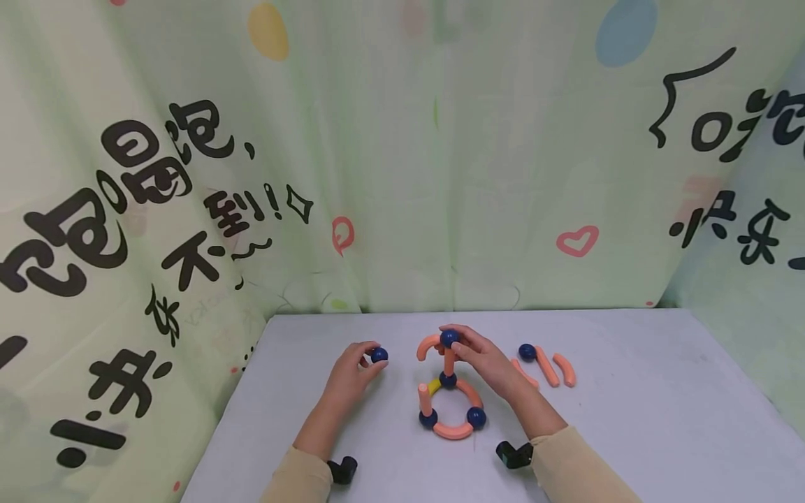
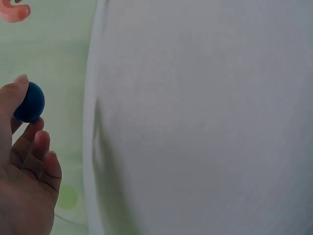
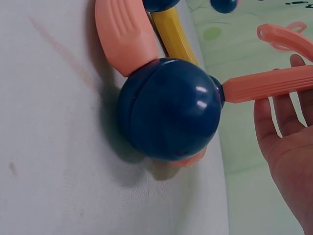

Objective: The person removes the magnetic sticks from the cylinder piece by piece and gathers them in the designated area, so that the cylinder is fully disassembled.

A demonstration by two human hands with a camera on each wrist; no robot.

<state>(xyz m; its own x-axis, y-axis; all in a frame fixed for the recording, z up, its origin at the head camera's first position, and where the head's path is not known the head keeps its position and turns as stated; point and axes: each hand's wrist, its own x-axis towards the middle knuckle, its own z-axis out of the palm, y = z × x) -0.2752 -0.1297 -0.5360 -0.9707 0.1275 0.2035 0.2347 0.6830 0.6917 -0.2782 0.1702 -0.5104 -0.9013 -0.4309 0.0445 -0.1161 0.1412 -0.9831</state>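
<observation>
My left hand point(image 1: 353, 370) pinches a loose blue ball point(image 1: 379, 355) between thumb and fingers, above the table; the left wrist view shows this ball point(image 2: 30, 103) too. My right hand point(image 1: 481, 355) holds the blue ball point(image 1: 449, 339) at the top of a magnetic stick-and-ball build, its other fingers beside the upright pink rod point(image 3: 269, 84). From that ball a curved pink piece point(image 1: 428, 344) sticks out leftward. Below lies a ring of curved pink pieces point(image 1: 454, 432), a yellow piece point(image 1: 434, 385) and blue balls point(image 1: 476, 418). Another short pink rod point(image 1: 424, 399) stands on the ring's left ball point(image 1: 428, 418).
Right of the build, a blue ball point(image 1: 527, 352), a straight pink rod point(image 1: 546, 366) and a curved pink piece point(image 1: 564, 370) lie on the white table point(image 1: 660, 419). Another pink piece point(image 1: 525, 374) is partly behind the right forearm. A printed curtain point(image 1: 490, 175) hangs behind.
</observation>
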